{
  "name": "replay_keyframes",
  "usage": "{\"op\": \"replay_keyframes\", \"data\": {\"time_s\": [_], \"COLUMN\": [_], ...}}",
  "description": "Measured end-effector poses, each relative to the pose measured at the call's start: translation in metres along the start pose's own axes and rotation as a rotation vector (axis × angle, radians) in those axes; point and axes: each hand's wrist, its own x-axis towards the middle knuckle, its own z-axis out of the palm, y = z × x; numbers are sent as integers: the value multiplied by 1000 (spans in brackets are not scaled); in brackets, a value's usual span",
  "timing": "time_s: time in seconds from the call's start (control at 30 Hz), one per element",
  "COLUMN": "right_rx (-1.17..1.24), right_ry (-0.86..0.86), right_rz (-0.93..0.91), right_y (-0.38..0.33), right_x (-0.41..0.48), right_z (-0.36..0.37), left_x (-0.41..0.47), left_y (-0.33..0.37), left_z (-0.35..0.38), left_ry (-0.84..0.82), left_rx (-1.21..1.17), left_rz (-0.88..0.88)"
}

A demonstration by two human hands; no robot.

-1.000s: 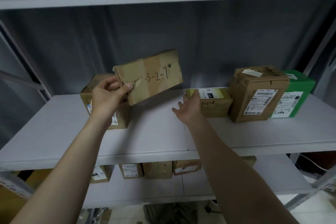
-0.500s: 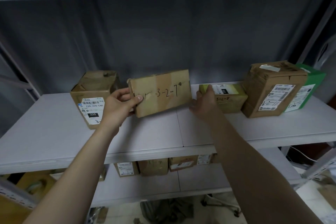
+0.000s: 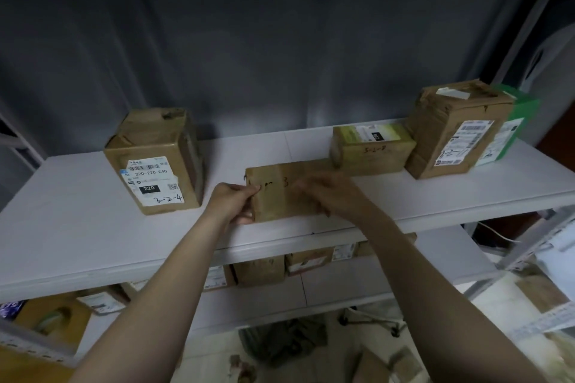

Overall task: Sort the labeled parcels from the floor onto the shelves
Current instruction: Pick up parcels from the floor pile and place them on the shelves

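Note:
A flat brown cardboard parcel [image 3: 280, 193] with handwritten numbers stands on its long edge on the white middle shelf [image 3: 93, 227], near the front. My left hand [image 3: 231, 202] grips its left end. My right hand [image 3: 329, 193] lies over its right front face and hides part of the writing; this hand is blurred. On the same shelf, a taped box marked 3-2-4 [image 3: 155, 162] stands to the left. A low yellowish box [image 3: 371, 149], a taller brown box [image 3: 454, 130] and a green box [image 3: 516, 121] stand to the right.
A grey curtain hangs behind the shelf. The lower shelf [image 3: 336, 289] holds several small parcels [image 3: 308, 261]. Loose parcels and a dark bag [image 3: 286, 342] lie on the floor below. A metal upright [image 3: 529, 236] stands at the right.
The parcel went from held tilted in the air to standing on the shelf. My right hand left the yellowish box and came onto the parcel's right side. The view tilted down.

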Motion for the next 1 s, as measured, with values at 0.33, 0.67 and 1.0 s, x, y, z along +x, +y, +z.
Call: {"op": "replay_keyframes", "data": {"time_s": [0.33,0.67,1.0], "right_rx": [-375,-363,-110], "right_ry": [-69,55,434], "right_rz": [-103,-67,57], "right_y": [32,21,13], "right_x": [7,51,-1], "right_z": [45,51,34], "left_x": [-1,-36,-57], "left_y": [2,-4,-8], "left_z": [-5,-30,-12], "left_ry": [50,-15,-127], "left_rx": [123,29,-57], "left_rz": [92,86,146]}}
